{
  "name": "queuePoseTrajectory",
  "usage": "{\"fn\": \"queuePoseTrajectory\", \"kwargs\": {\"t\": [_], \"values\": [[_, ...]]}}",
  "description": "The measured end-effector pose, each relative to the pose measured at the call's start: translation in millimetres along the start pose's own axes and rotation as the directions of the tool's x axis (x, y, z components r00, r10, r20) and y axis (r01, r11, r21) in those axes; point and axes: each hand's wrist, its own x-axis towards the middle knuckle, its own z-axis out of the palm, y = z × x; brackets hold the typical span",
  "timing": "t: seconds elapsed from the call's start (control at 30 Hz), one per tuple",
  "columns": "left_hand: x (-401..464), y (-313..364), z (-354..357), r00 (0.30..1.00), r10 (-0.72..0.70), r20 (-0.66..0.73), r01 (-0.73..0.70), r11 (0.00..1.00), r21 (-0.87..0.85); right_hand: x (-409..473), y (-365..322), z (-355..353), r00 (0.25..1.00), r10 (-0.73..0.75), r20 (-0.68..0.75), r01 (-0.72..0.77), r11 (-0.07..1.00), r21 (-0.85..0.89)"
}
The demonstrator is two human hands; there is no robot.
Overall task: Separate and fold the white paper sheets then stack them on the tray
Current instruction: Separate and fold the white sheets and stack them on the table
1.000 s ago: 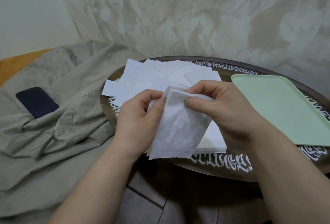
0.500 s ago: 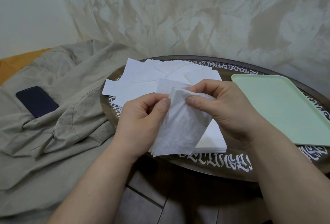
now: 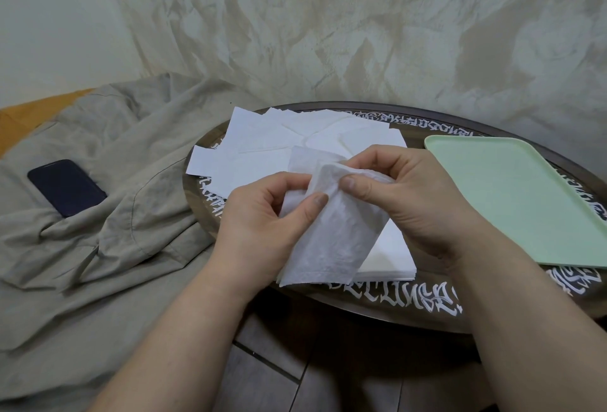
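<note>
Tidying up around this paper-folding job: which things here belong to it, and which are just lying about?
Part of the job: the tissue sheet pinched by the left hand and right hand; loose white sheets; green tray.

Lying about: dark phone; beige cloth.

White, faintly embossed paper sheets [image 3: 262,149]; pale mint-green tray [image 3: 512,195], plain; dark brown round table [image 3: 387,310] with white ornate lettering around its rim; khaki-beige cloth [image 3: 108,247]; dark navy phone [image 3: 66,187]; mottled beige-and-cream wall [image 3: 328,34]; orange surface [image 3: 29,113] at far left.
</note>
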Motion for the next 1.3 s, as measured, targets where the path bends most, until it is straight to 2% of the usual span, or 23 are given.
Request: {"fn": "queuePoseTrajectory", "kwargs": {"t": [0.3,0.4,0.5,0.57,0.8,0.87,0.93,1.03,1.13,1.2,1.3], "values": [[0.5,-0.9,4.0,0.998,0.043,-0.047,-0.040,0.997,0.073,0.5,1.8,2.7,0.999,0.009,-0.034,-0.008,1.000,0.005],[1.2,-5.3,2.2,0.991,0.117,-0.068,-0.104,0.978,0.179,0.7,0.6,4.7,0.995,-0.080,-0.062,0.068,0.980,-0.187],[1.2,-7.9,-0.5,0.981,0.186,-0.046,-0.166,0.944,0.284,0.3,-4.1,7.7,0.986,-0.164,0.014,0.155,0.895,-0.418],[0.6,-7.5,-1.0,0.979,0.204,-0.021,-0.189,0.933,0.305,-0.2,-5.7,10.3,0.982,-0.180,0.063,0.188,0.856,-0.482],[1.8,-6.4,-0.7,0.983,0.175,-0.059,-0.158,0.963,0.220,3.1,-3.7,6.1,0.987,-0.155,0.031,0.143,0.792,-0.594],[3.1,-5.8,0.2,0.987,0.138,-0.089,-0.122,0.980,0.158,4.2,-1.3,4.7,0.989,-0.141,0.040,0.138,0.798,-0.587],[5.4,-6.9,-2.1,0.983,0.095,-0.156,-0.082,0.993,0.088,3.9,0.1,1.3,0.992,-0.119,0.051,0.128,0.851,-0.510],[10.3,-8.5,-10.3,0.953,0.067,-0.295,-0.063,0.998,0.024,1.0,1.6,-8.4,0.994,-0.071,0.078,0.093,0.941,-0.326],[15.5,-7.9,-17.6,0.916,0.017,-0.401,-0.040,0.998,-0.051,-1.2,4.8,-13.9,0.997,-0.026,0.075,0.045,0.964,-0.262],[17.6,-3.9,-19.2,0.911,-0.032,-0.411,-0.015,0.993,-0.113,-0.4,5.7,-13.0,0.997,-0.038,0.067,0.056,0.953,-0.296],[14.8,0.7,-16.5,0.951,-0.056,-0.303,0.012,0.989,-0.145,-0.6,1.9,-5.5,0.993,-0.057,0.108,0.088,0.946,-0.311]]}}
